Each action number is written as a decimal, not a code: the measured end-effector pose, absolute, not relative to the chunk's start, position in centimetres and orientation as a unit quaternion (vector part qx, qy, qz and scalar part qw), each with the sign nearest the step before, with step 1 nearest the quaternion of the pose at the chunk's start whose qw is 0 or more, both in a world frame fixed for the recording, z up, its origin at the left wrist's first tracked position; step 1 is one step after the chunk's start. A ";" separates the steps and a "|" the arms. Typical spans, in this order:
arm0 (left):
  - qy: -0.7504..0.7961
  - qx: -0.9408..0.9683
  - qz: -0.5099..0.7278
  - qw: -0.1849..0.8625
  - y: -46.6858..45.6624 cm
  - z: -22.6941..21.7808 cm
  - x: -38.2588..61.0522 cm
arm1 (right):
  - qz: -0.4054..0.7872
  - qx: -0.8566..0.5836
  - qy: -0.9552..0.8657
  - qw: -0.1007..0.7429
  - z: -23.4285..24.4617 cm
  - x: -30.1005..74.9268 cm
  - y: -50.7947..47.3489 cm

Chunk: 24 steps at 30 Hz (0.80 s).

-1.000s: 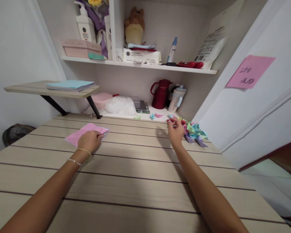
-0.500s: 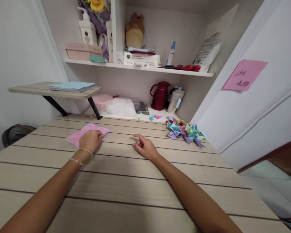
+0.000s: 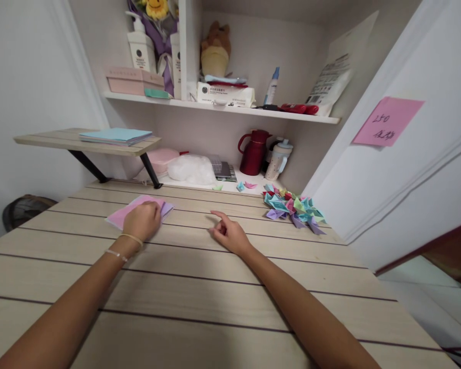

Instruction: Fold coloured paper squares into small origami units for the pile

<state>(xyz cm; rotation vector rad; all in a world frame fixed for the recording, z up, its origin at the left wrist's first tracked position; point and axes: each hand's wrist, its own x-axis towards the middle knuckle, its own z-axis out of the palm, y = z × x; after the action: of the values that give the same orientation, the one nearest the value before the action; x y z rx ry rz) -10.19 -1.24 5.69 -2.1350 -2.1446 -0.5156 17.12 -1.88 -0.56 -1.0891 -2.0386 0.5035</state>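
A small stack of square paper, pink on top with purple at its right corner, lies on the left of the wooden table. My left hand rests over the stack, its fingers curled closed at the pink sheet's right edge. The fingertips are mostly hidden, but they appear to pinch that edge. To the right, my right hand hovers at or just above the tabletop, with its index finger stretched out and the others curled. Nothing shows in it.
A pile of folded paper pieces in several colours sits at the back right. Blue-topped paper lies on a raised shelf at left. Behind the table stand a red jug and a pale tumbler.
My left hand has shifted slightly left, and the pink sheet's right corner has drawn back, baring more purple paper beneath. My right hand stays almost in place.
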 end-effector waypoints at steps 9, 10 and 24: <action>-0.289 -0.907 -0.187 0.243 -3.7 3.0 -2.8 | 0.225 -0.433 -0.764 0.422 -0.7 17.2 -2.0; -0.246 -0.913 -0.202 0.257 -3.8 2.4 -2.4 | 0.216 -0.427 -0.770 0.422 -0.7 17.3 -1.9; -0.398 -0.756 -0.353 -0.381 -2.4 1.4 -3.4 | 0.386 -0.361 -0.603 0.597 -2.0 19.0 -0.1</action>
<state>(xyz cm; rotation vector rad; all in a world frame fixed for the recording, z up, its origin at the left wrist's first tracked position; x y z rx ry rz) -3.42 -2.45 1.38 -3.2085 -1.6901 -1.4989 18.96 -0.06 -2.02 -0.8381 -1.4001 0.8957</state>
